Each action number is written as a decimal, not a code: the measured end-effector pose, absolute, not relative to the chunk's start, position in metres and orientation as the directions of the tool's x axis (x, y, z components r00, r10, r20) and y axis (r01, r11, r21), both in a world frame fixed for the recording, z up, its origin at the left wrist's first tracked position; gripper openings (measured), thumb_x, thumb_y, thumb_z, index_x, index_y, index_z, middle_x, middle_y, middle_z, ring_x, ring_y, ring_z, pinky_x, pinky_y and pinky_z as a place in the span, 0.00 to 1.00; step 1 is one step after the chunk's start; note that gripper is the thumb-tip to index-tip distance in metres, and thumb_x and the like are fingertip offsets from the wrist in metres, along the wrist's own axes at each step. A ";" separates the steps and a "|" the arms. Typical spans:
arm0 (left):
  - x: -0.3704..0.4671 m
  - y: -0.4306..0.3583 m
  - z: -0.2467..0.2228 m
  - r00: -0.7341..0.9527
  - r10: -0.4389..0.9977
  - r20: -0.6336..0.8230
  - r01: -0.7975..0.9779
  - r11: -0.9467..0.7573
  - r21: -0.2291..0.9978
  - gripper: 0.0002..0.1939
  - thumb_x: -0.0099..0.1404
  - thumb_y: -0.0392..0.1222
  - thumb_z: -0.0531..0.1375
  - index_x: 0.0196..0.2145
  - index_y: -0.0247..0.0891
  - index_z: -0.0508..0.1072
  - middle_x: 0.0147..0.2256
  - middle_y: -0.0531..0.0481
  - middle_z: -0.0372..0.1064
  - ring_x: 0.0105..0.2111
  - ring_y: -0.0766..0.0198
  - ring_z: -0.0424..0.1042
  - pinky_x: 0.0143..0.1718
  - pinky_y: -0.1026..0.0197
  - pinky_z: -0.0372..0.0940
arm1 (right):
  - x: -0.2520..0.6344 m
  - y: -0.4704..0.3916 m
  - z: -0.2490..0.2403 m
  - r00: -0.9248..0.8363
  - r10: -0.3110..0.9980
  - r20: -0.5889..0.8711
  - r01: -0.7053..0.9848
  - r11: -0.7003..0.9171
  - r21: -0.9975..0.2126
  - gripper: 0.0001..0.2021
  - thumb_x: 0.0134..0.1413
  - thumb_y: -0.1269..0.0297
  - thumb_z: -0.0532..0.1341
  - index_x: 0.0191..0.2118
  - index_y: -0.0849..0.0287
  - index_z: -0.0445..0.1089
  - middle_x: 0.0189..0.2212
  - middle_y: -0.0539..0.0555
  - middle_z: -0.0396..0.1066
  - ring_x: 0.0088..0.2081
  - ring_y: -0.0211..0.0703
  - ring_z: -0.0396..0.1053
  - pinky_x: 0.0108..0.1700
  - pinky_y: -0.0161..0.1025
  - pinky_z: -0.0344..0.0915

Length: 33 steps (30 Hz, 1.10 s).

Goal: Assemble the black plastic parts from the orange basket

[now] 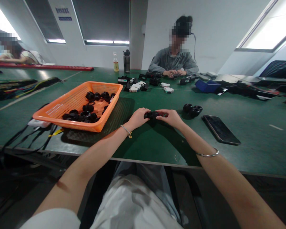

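Both of my hands meet over the green table (143,146), gripping one black ring-shaped plastic part (153,115) from its two sides. My left hand (139,117) closes round its left end, and my right hand (170,117) has its fingers on the right end. The fingers partly cover the part, so its exact kind is unclear. To the left, an orange plastic basket (69,124) contains several similar black round parts (87,116). A small cluster of black round parts (193,110) sits on the table beyond my right hand.
A smartphone (220,128) lies right of my right forearm. Across the table a person in grey (173,60) handles small parts, near white and black pieces (137,86) and a blue bin (207,86). A dark bottle (126,61) stands behind. Cables (21,140) run beneath the basket's left side.
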<state>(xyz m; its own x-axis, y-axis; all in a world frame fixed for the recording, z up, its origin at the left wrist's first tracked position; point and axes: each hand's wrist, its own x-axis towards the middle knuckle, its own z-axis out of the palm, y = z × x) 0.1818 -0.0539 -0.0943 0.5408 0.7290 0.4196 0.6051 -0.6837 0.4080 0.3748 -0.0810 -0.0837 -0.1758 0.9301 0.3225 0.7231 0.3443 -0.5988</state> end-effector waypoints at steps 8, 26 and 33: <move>0.182 -0.055 -0.093 0.528 0.744 0.409 0.599 -0.668 0.442 0.14 0.54 0.34 0.62 0.40 0.34 0.71 0.37 0.45 0.70 0.38 0.60 0.69 0.42 0.57 0.65 | 0.378 -0.080 -0.085 -0.218 0.928 0.301 0.716 0.362 -0.597 0.18 0.40 0.64 0.64 0.41 0.59 0.75 0.30 0.52 0.77 0.30 0.43 0.72 0.36 0.40 0.68; 0.183 -0.055 -0.093 0.480 0.784 0.394 0.596 -0.621 0.508 0.10 0.52 0.35 0.63 0.34 0.34 0.71 0.30 0.49 0.70 0.30 0.65 0.67 0.34 0.62 0.63 | 0.377 -0.081 -0.082 -0.210 0.927 0.312 0.679 0.368 -0.635 0.17 0.41 0.66 0.64 0.42 0.58 0.73 0.27 0.51 0.75 0.29 0.41 0.71 0.36 0.40 0.68; 0.183 -0.055 -0.093 0.493 0.784 0.379 0.608 -0.621 0.495 0.09 0.52 0.35 0.62 0.34 0.34 0.71 0.30 0.49 0.69 0.31 0.64 0.67 0.34 0.62 0.63 | 0.378 -0.079 -0.085 -0.192 0.936 0.297 0.693 0.343 -0.635 0.15 0.42 0.64 0.64 0.40 0.58 0.74 0.28 0.52 0.76 0.30 0.42 0.72 0.38 0.41 0.68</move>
